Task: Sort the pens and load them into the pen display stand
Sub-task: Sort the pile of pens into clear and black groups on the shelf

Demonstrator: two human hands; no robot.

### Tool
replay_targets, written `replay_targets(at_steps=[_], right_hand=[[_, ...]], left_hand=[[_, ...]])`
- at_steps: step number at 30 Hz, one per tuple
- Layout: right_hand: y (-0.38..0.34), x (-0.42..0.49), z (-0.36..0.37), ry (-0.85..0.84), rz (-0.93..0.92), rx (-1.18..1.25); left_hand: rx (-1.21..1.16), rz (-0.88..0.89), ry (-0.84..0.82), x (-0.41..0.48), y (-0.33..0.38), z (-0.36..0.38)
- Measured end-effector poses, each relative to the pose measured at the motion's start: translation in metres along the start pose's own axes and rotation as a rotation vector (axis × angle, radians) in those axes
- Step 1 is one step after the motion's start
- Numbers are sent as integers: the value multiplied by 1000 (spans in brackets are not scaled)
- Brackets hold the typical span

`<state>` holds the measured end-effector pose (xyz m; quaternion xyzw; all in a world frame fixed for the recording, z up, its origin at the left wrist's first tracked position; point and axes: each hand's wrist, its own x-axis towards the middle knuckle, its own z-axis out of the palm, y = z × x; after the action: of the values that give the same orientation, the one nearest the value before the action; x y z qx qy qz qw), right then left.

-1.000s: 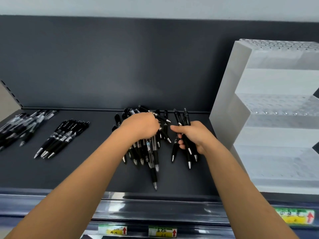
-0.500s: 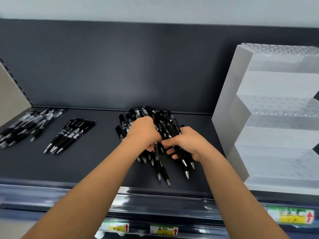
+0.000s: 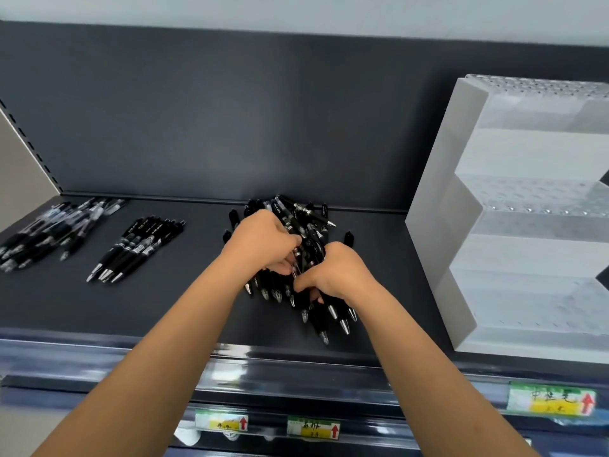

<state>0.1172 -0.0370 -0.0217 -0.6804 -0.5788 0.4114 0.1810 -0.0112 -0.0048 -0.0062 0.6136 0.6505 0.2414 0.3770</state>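
Past the glossy price rail (image 3: 296,367), the left hand (image 3: 263,239) and right hand (image 3: 339,275) both clench a bundle of slim black pens (image 3: 290,219) resting on the matte dark shelf (image 3: 164,308). To the right rises the stepped, frosted-white pen display stand (image 3: 461,225), its tiers dotted with holes.

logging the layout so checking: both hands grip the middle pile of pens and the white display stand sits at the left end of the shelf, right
Not quite. The white display stand sits at the right end of the shelf, as the head view shows. The left hand and right hand do both grip the middle pile of pens.
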Motion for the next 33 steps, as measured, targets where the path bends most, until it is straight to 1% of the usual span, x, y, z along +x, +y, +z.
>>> replay_targets(at_steps=[4, 7, 9, 11, 14, 17, 20, 23, 27, 30, 31, 33], right_hand=[[-7, -6, 2, 49, -25, -148], [-9, -8, 3, 65, -41, -234], [-7, -7, 0, 41, -22, -116], [-5, -6, -9, 12, -15, 134], [-10, -6, -20, -75, -90, 508], [-29, -7, -13, -195, -173, 705], [-56, -7, 13, -292, -172, 857], [-84, -3, 47, -281, -164, 917], [-126, 14, 102, -182, -169, 825], [-163, 27, 144, -110, -157, 840], [-177, 31, 157, -103, -136, 867], [-201, 38, 182, -109, -91, 922]], left_hand=[[6, 39, 94, -2, -9, -14], [-8, 22, 130, -4, -20, -22], [-42, 14, 131, -9, -26, -27], [-109, 24, 109, -18, -27, -32], [-286, 41, -2, -35, -23, -39], [-416, 64, -89, -45, -24, -49], [-501, 93, -61, -50, -36, -69], [-525, 100, -96, -52, -58, -104], [-474, 88, -123, -42, -96, -157], [-462, 91, -150, -25, -132, -203], [-460, 90, -149, -19, -145, -220], [-454, 75, -87, -5, -169, -255]])
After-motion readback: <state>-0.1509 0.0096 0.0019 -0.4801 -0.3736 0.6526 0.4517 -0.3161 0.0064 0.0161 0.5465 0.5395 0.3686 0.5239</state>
